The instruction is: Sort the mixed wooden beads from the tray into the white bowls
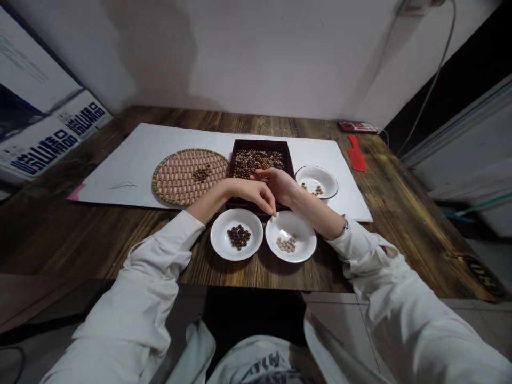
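Standing well left of the bead box point(260, 143), white cartons point(44, 152) bear bold blue characters, the last three reading 山精品. Far to the box's right, at the near corner of the wood-grained table point(424, 229), a dark mark point(482, 274) shows an 8 and a 0. The dark, square-cornered box sits on a flat white board point(128, 160), full of small round mixed beads point(259, 160). Left of it lies a round woven tray point(172, 176) with brownish beads point(202, 172); right of it, a white bowl point(326, 181) holds tan ones. Just before the box, side by side, are a smooth bowl point(218, 234) of glossy dark beads point(239, 237) and another point(308, 240) of pale beads point(286, 244).

The right hand point(278, 184) reaches over the box, fingers extended, lightly bent; its grip cannot be told. The left hand point(252, 192) overlaps it, wrist arched, fingertips pointing down at the pale-bead bowl's rim, close together; whether they pinch a bead cannot be told.
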Available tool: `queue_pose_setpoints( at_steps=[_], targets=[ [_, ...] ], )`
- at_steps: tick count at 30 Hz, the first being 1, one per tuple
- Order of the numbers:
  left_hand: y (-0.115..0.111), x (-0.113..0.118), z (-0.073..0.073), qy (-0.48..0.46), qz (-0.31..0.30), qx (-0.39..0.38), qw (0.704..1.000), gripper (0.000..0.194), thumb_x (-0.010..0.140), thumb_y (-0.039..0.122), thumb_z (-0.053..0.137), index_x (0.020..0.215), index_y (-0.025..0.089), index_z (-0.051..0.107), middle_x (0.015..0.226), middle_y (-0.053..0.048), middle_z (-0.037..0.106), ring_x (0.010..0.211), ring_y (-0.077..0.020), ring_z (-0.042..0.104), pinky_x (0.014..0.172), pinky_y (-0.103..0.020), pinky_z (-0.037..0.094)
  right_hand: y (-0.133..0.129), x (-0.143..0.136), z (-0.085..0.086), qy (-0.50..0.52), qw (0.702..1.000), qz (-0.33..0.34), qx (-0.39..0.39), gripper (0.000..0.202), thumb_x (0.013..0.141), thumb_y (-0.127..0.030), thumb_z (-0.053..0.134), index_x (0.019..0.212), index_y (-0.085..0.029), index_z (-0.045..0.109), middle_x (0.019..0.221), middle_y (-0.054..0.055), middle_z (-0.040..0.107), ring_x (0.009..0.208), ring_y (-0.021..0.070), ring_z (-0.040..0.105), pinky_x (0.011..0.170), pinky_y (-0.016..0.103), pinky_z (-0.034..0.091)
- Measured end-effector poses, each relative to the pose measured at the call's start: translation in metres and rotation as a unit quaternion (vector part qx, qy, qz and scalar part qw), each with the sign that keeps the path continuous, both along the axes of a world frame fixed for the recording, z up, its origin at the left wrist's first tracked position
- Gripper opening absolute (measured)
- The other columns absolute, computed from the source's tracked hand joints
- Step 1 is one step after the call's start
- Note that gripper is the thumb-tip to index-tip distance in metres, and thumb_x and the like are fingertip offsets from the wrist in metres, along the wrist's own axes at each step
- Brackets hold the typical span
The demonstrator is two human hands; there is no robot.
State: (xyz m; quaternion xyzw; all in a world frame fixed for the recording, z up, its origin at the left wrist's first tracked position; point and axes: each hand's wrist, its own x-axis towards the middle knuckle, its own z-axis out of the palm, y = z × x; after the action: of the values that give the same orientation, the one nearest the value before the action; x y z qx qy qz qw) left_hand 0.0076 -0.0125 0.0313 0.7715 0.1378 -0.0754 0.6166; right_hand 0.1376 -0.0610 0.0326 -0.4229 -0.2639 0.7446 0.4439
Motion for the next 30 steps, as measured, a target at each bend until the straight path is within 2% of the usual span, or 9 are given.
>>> queue_pose_setpoints(
  at_steps=[2, 9, 12, 17, 21, 30],
  targets=[
    [-0.001, 0.002, 0.000, 0.011, -0.001, 0.001, 1.000, 0.014, 0.066, 0.027, 0.079, 0.078, 0.024, 0.081, 0.082, -0.008, 0.078, 0.075, -0.0201, 0.071, 0.065, -0.023, 0.053, 0.000, -0.001, 0.000, 0.003, 1.000, 0.020, 0.002, 0.007, 0.083, -0.018, 0.052, 0.083, -0.019, 0.059, 0.077, 0.003, 0.065, 0.075, 0.0182, 0.061, 0.074, 0.033, 0.052],
    [-0.001, 0.004, -0.001, 0.001, -0.017, 0.050, 0.999, 0.016, 0.070, 0.030, 0.078, 0.085, 0.026, 0.081, 0.090, -0.007, 0.078, 0.085, -0.0200, 0.072, 0.075, -0.024, 0.052, 0.000, 0.000, 0.003, 0.015, 1.000, 0.019, -0.005, 0.011, 0.087, -0.016, 0.048, 0.082, -0.019, 0.057, 0.074, 0.002, 0.064, 0.069, 0.0158, 0.060, 0.069, 0.030, 0.051],
    [-0.001, 0.003, -0.001, -0.008, -0.022, 0.076, 0.997, 0.015, 0.073, 0.030, 0.076, 0.088, 0.028, 0.081, 0.088, -0.005, 0.078, 0.083, -0.0179, 0.071, 0.073, -0.023, 0.051, 0.000, 0.001, 0.002, 0.022, 1.000, 0.016, -0.006, 0.013, 0.088, -0.016, 0.046, 0.081, -0.019, 0.057, 0.073, 0.001, 0.064, 0.066, 0.0150, 0.059, 0.068, 0.029, 0.051],
    [-0.007, 0.005, -0.001, -0.016, 0.007, 0.088, 0.996, 0.018, 0.067, 0.031, 0.081, 0.085, 0.026, 0.082, 0.080, -0.005, 0.077, 0.074, -0.0185, 0.069, 0.065, -0.023, 0.049, -0.001, 0.001, 0.001, 0.036, 0.999, 0.015, -0.014, 0.013, 0.088, -0.017, 0.046, 0.083, -0.019, 0.057, 0.072, 0.001, 0.064, 0.065, 0.0152, 0.060, 0.065, 0.028, 0.051],
    [-0.011, 0.007, -0.002, -0.009, 0.008, 0.112, 0.994, 0.025, 0.069, 0.038, 0.080, 0.091, 0.025, 0.081, 0.083, -0.003, 0.077, 0.074, -0.0154, 0.067, 0.068, -0.023, 0.047, 0.001, 0.002, 0.002, 0.040, 0.999, 0.015, -0.030, 0.009, 0.087, -0.016, 0.049, 0.086, -0.019, 0.058, 0.069, 0.000, 0.063, 0.062, 0.0150, 0.059, 0.061, 0.028, 0.049],
    [-0.011, 0.007, -0.004, 0.000, -0.003, 0.106, 0.994, 0.027, 0.072, 0.039, 0.078, 0.095, 0.025, 0.080, 0.091, -0.001, 0.077, 0.085, -0.0149, 0.066, 0.077, -0.024, 0.044, 0.004, 0.004, -0.005, 0.055, 0.998, 0.027, -0.029, 0.009, 0.087, -0.017, 0.050, 0.084, -0.018, 0.058, 0.069, 0.000, 0.064, 0.063, 0.0149, 0.059, 0.064, 0.029, 0.050]
  ],
)
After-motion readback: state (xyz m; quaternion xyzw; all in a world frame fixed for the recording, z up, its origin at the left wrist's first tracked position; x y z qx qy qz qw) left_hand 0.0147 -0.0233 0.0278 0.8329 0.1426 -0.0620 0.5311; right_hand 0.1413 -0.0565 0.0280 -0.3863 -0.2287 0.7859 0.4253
